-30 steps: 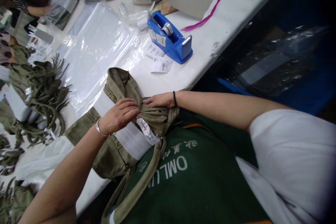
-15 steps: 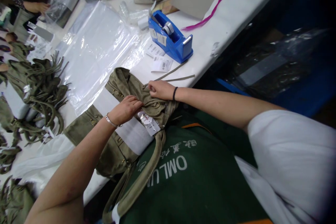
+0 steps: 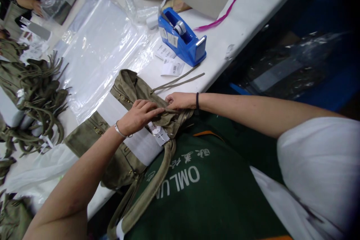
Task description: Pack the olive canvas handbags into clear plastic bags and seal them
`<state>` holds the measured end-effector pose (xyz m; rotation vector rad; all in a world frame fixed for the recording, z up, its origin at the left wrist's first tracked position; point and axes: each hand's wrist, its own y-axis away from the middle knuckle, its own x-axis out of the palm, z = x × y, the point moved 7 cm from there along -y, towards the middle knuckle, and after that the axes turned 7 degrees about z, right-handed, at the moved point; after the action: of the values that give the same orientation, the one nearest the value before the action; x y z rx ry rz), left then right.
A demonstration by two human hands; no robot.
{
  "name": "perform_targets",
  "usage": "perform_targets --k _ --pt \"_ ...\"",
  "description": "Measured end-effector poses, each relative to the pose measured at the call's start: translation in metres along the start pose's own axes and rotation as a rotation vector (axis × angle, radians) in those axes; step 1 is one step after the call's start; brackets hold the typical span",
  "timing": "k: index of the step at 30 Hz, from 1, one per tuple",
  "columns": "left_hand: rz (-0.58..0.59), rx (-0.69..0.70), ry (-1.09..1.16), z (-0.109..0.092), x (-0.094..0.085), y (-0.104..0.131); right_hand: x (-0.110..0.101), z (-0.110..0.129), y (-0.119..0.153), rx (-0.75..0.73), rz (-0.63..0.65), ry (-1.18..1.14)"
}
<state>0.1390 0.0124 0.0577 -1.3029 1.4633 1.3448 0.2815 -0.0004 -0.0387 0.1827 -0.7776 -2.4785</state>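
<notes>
An olive-green canvas bag [image 3: 119, 165] lies on its side at the table edge, with a white paper band [image 3: 112, 108] round it. Its handle [image 3: 157, 187] hangs over my apron. My left hand [image 3: 142, 114] is closed at the fingertips on a narrow strip of the bag's cloth, beside a white barcode tag [image 3: 160, 135]. Close to it, my right hand [image 3: 181, 102] pinches the bag's upper part, its fingertips partly hidden. Two thin cords [image 3: 180, 82] from the bag trail across the table above my right hand.
A blue tape dispenser [image 3: 182, 39] stands beyond the bag, near barcode labels [image 3: 171, 66]. Clear plastic bags [image 3: 101, 45] lie flat on the table. More olive bags [image 3: 30, 93] are heaped at left. A co-worker's hand [image 3: 35, 6] touches a wrapped item at upper left.
My right hand has left the base of the cords and moved down and slightly right. My left fingertips have shifted right, towards it. The cords' loose ends moved slightly.
</notes>
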Motion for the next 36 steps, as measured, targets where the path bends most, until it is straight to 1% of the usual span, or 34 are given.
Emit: perform_targets --k 2,4,5,7,11,13,14,16,19,20,22,25,27,29,31,33,36 --pt "0.096 0.03 -0.021 -0.005 0.007 -0.004 -0.004 0.009 0.0 -0.042 -0.095 0.28" --pt "0.185 0.026 -0.013 -0.006 0.013 -0.01 -0.005 0.019 0.0 -0.1 -0.163 0.553" --pt "0.218 0.016 -0.003 -0.006 0.015 -0.013 -0.005 0.023 0.0 -0.117 -0.181 0.653" --pt "0.257 0.009 0.02 -0.006 0.013 -0.021 -0.006 0.026 0.0 -0.122 -0.193 0.754" --pt "0.233 0.072 0.097 -0.006 0.0 -0.033 -0.007 0.024 0.0 -0.088 -0.097 0.73" --pt "0.236 0.105 0.161 -0.004 -0.002 -0.035 -0.007 0.024 0.001 -0.099 -0.077 0.715" --pt "0.257 0.103 0.19 -0.001 0.0 -0.037 -0.007 0.024 0.001 -0.112 -0.087 0.724" --pt "0.34 0.047 0.221 0.007 0.008 -0.041 -0.006 0.023 0.001 -0.136 -0.122 0.756" --pt "0.49 -0.11 0.178 0.019 0.019 -0.053 -0.004 0.018 0.001 -0.146 -0.188 0.766" --pt "0.523 -0.147 0.148 0.021 0.021 -0.058 -0.004 0.017 0.002 -0.146 -0.211 0.757" --pt "0.553 -0.188 0.101 0.021 0.021 -0.067 -0.004 0.016 0.006 -0.154 -0.242 0.721" --pt "0.547 -0.245 0.101 0.022 0.02 -0.074 -0.004 0.015 0.022 -0.145 -0.237 0.585" --pt "0.527 -0.284 0.131 0.025 0.021 -0.075 -0.003 0.015 0.038 -0.161 -0.276 0.498" --pt "0.505 -0.313 0.176 0.03 0.023 -0.074 0.003 0.018 0.054 -0.249 -0.345 0.528" --pt "0.492 -0.33 0.251 0.037 0.026 -0.071 0.014 0.02 0.064 -0.358 -0.396 0.633" --pt "0.49 -0.327 0.366 0.044 0.03 -0.066 0.024 0.015 0.062 -0.39 -0.417 0.68" --pt "0.478 -0.284 0.544 0.055 0.033 -0.057 0.028 0.004 0.05 -0.364 -0.437 0.621"
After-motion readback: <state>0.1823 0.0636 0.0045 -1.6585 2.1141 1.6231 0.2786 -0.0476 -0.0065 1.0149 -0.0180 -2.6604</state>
